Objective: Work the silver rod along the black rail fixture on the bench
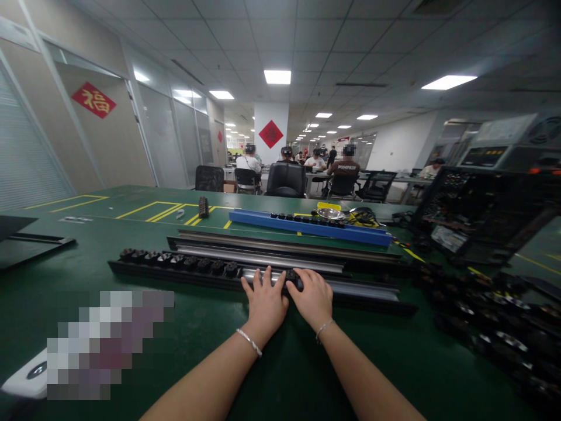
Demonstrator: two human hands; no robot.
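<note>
My left hand point(266, 301) lies across a long black rail point(366, 292) with a silvery channel, its fingers spread over the channel. Close beside it, my right hand point(313, 295) has its fingers bent round a small black block point(293, 279) on the same rail; the fingers partly cover the block. A row of similar black blocks point(201, 265) fills the rail's left part, to the left of my left hand. Just behind lies a second black rail point(272, 259) with a silvery channel. The undersides of both hands are hidden.
A blue rail point(307, 227) holding black blocks lies farther back, near a metal dish point(331, 214). Many dark parts point(495, 333) are heaped at right, before a black rack point(464, 216). A pixelated white object point(26, 374) lies front left. Several people sit beyond.
</note>
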